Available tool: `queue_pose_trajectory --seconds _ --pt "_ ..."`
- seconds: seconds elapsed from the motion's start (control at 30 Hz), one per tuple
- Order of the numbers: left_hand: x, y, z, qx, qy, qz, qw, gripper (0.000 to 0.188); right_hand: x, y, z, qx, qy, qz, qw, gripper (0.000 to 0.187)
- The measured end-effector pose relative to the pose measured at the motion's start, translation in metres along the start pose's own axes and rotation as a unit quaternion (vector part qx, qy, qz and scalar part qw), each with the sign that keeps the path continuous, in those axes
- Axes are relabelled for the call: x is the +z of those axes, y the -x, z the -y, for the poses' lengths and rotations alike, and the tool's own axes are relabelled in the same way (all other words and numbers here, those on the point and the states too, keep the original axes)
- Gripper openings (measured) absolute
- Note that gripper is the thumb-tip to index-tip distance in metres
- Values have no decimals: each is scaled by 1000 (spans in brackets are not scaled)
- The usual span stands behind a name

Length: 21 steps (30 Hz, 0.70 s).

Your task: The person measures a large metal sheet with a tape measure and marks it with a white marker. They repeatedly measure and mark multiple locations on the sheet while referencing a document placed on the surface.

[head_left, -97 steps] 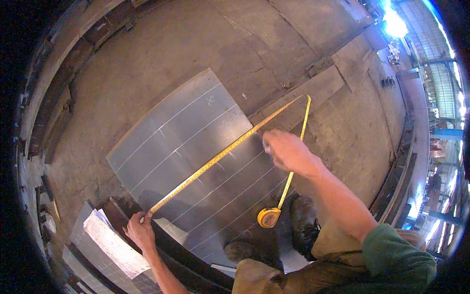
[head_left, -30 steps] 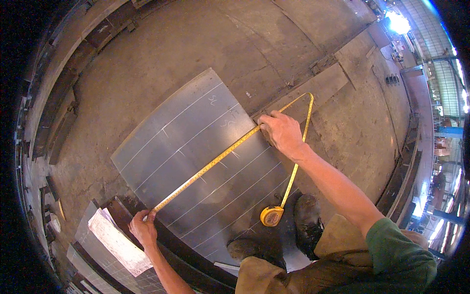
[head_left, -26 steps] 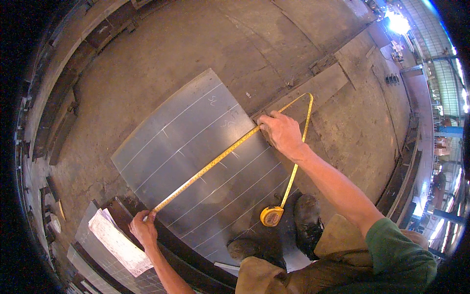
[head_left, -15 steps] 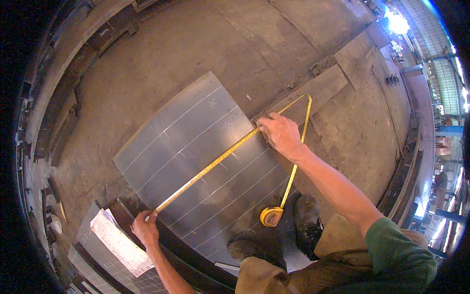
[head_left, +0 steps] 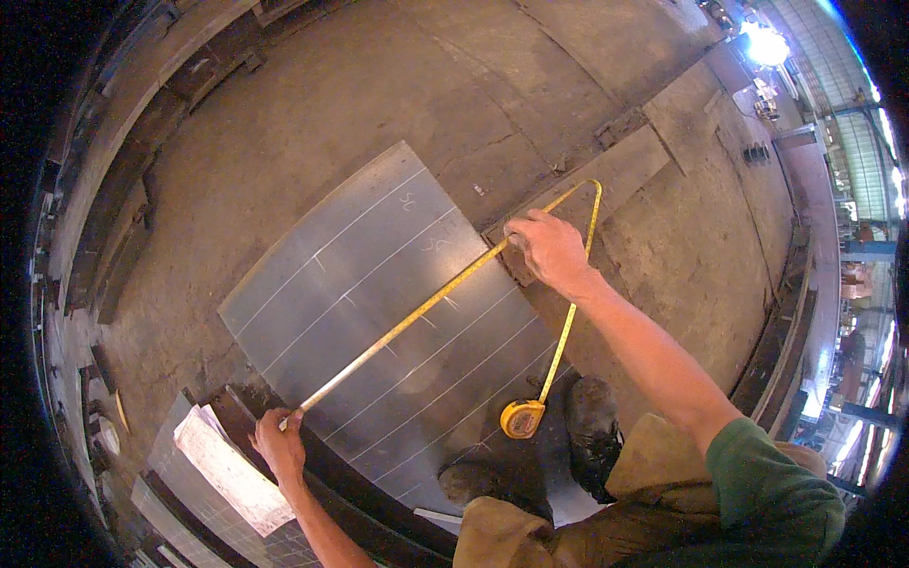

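Observation:
A grey metal sheet (head_left: 312, 237), scribed with several parallel white lines and short cross marks, lies below me. The yellow blade of a tape measure (head_left: 522, 418) stretches straight across it. At the sheet's lower left edge, my left hand (head_left: 280, 447) is closed on the blade's end. Over the opposite edge, my right hand (head_left: 557, 254) pinches the blade between thumb and fingers. Beyond that hand the blade bends sharply and runs back to its yellow case, which rests on the sheet beside my boots (head_left: 594, 412).
White papers (head_left: 227, 469) lie on marked metal pieces at the lower left. A long flat metal strip (head_left: 630, 166) is on the floor past the sheet's right edge. Curved dark steel parts (head_left: 123, 246) line the left side. A bright light (head_left: 765, 44) glares at the upper right.
My right hand has shifted very slightly to the right along the sheet's edge, still pinching the blade. The left hand and the tape case have hardly moved.

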<state>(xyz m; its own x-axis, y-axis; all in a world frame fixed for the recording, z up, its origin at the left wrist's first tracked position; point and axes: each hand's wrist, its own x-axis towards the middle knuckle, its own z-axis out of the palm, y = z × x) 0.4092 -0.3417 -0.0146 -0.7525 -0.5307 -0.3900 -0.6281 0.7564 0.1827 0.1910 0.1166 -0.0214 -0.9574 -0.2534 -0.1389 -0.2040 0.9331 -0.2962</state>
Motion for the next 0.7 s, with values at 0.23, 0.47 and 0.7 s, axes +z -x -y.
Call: queue_pose_trajectory --seconds 0.23,0.47,0.7 --pt "3 1 -3 4 1 -14 1000 28 2 0 -10 8 -2 -12 1000 15" --pt "10 -2 8 -12 0 -19 1000 35 -2 -3 -7 24 -8 2 1000 15" --pt "8 -3 7 -11 -3 -20 1000 40 1 0 -13 14 -2 -20 1000 14"
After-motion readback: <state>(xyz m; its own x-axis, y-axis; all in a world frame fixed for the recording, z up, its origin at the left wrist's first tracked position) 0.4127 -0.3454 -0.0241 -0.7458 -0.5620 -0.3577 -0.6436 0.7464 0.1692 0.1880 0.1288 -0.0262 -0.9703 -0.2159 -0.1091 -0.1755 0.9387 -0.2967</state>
